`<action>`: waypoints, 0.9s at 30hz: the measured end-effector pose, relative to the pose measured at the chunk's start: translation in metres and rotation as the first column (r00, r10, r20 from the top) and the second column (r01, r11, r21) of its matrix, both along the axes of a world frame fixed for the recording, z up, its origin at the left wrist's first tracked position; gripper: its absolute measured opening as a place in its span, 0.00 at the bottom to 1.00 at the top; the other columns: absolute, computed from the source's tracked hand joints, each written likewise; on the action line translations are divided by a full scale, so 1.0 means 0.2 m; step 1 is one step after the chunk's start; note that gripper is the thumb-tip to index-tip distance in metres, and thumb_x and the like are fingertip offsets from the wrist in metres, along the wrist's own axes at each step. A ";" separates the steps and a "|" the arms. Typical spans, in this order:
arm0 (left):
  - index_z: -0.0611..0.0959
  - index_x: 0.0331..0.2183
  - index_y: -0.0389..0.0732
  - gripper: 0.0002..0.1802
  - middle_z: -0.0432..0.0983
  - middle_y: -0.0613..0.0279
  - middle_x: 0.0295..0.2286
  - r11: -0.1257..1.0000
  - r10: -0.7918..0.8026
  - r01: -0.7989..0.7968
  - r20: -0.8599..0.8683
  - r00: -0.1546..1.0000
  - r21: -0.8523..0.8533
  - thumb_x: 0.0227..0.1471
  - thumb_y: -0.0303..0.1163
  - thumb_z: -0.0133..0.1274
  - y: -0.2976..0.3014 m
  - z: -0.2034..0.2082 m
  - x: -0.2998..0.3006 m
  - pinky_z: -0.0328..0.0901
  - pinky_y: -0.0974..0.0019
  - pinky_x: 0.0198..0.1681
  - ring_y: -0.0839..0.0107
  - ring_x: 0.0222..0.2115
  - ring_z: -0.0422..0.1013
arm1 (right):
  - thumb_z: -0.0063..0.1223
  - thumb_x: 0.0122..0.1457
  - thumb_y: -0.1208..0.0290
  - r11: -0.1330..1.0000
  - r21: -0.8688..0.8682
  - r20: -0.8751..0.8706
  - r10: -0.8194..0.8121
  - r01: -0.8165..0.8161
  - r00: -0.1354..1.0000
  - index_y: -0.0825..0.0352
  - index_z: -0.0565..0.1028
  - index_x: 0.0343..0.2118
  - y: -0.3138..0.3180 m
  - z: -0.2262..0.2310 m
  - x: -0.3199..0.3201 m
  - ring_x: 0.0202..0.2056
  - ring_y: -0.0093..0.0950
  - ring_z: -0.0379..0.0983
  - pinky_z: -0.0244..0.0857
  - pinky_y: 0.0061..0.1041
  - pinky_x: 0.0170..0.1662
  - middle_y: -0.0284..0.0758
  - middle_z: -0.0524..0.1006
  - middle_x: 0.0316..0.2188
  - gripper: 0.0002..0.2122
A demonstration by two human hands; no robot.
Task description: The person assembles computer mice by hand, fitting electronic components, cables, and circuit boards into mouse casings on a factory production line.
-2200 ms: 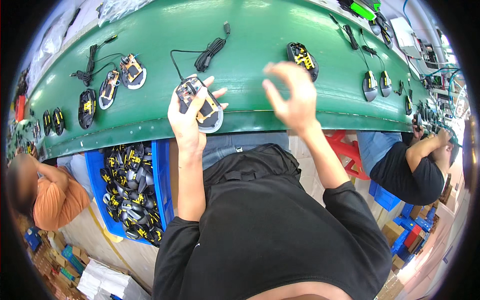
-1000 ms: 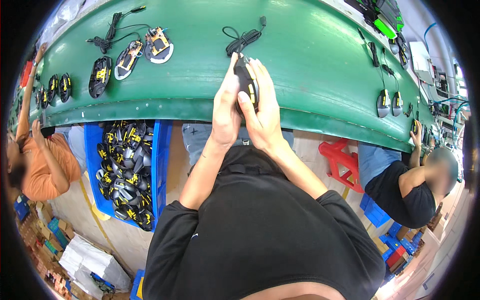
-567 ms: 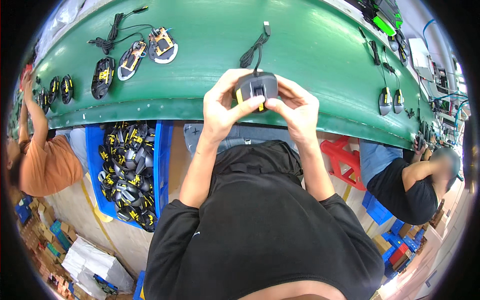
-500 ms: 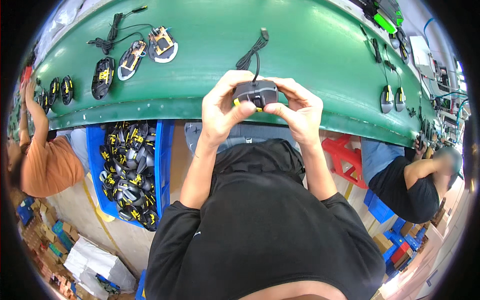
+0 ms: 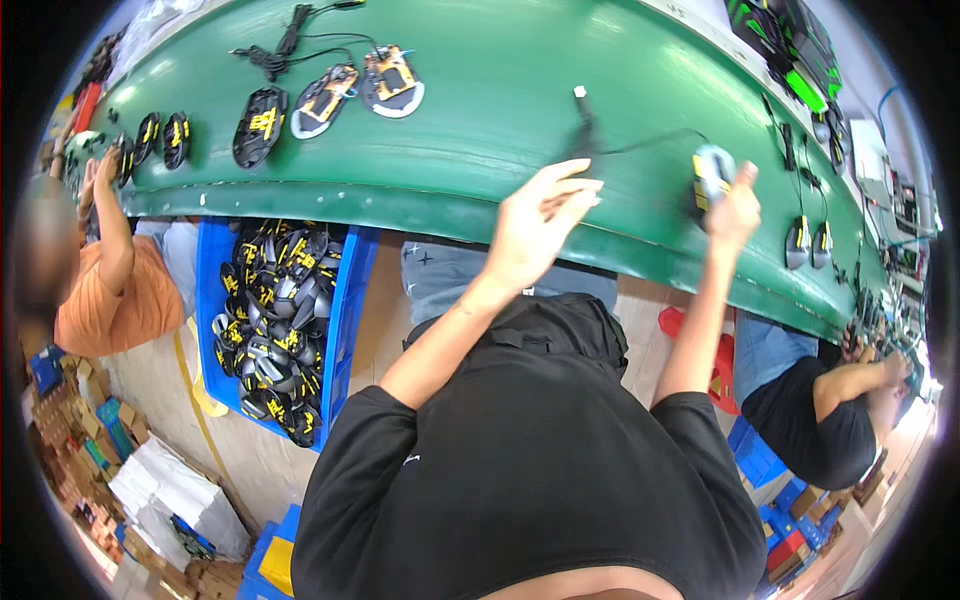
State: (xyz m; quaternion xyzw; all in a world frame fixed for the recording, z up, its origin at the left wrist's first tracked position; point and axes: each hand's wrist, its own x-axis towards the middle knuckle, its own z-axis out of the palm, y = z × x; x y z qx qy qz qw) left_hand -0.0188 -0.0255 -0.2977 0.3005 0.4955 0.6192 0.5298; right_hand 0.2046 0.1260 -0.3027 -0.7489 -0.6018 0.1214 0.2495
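Hands reach over a green conveyor belt (image 5: pixel 480 110). Right hand (image 5: pixel 733 208) grips a grey computer mouse (image 5: pixel 711 175), fingers closed round its side, on the belt. Its black cable (image 5: pixel 620 148) runs from those fingers toward the left hand (image 5: pixel 535 232), whose fingers spread open and hold nothing, just below the bundled cable. Beyond the left fingertips lie unfinished mouse shells (image 5: pixel 325 95).

Hands parted; right hand (image 5: pixel 733 208) carried mouse (image 5: pixel 711 175) rightward (onto belt)
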 end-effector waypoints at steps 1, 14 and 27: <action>0.76 0.48 0.33 0.17 0.78 0.57 0.40 1.000 0.022 -0.021 -0.049 0.999 0.015 0.57 0.27 0.54 -0.03 0.01 -0.08 0.67 0.70 0.46 0.73 0.40 0.74 | 0.19 0.66 0.41 0.970 -0.154 0.040 -0.182 0.186 0.983 0.73 0.78 0.38 0.07 0.01 0.17 0.40 0.50 0.75 0.64 0.44 0.46 0.52 0.79 0.36 0.37; 0.73 0.51 0.36 0.37 0.65 0.49 0.54 0.589 0.057 -0.744 -0.935 -0.351 0.315 0.45 0.49 0.61 -0.03 -0.06 -1.38 0.57 0.47 0.55 0.47 0.53 0.62 | 0.49 0.60 0.65 0.829 0.476 -0.043 0.356 -0.294 0.934 0.71 0.75 0.44 -0.03 0.04 -0.54 0.45 0.45 0.72 0.63 0.40 0.51 0.49 0.76 0.43 0.15; 0.77 0.36 0.32 0.16 0.77 0.55 0.29 0.694 0.535 -0.679 -0.802 0.265 0.239 0.49 0.33 0.61 -0.06 -0.02 -0.90 0.68 0.64 0.33 0.68 0.27 0.73 | 0.63 0.52 0.60 0.572 -0.012 -0.927 0.302 -0.820 0.224 0.71 0.73 0.48 -0.42 0.03 -1.33 0.48 0.28 0.73 0.64 0.27 0.52 0.43 0.77 0.46 0.25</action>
